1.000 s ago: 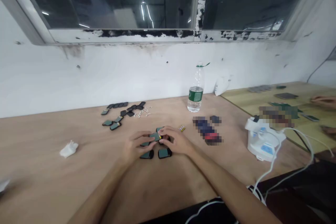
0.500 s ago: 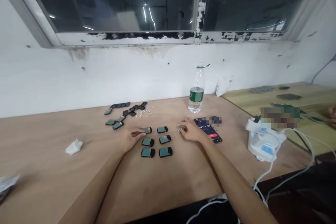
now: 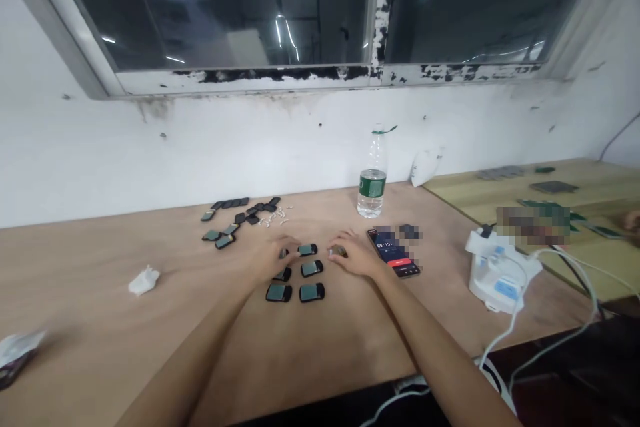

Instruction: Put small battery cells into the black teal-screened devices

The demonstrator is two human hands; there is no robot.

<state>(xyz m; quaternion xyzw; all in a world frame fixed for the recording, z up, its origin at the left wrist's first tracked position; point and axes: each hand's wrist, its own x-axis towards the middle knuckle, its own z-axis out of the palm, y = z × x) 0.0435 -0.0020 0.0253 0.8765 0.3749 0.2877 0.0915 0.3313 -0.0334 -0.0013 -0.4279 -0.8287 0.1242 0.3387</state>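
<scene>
Several small black pieces with teal faces lie in two short rows on the wooden table. My left hand rests over the left row, fingers curled down onto the far piece and covering part of it. My right hand sits just right of the rows, fingers curled round some small yellowish parts that I can barely make out.
A loose heap of similar dark pieces and tiny white bits lies farther back. A water bottle, a phone with a lit screen, a white device with cables, and crumpled paper stand around.
Both hands left the piece they held together over the rows. The left slid onto the left row; the right went to the small yellowish parts, then drew slightly back toward the rows.
</scene>
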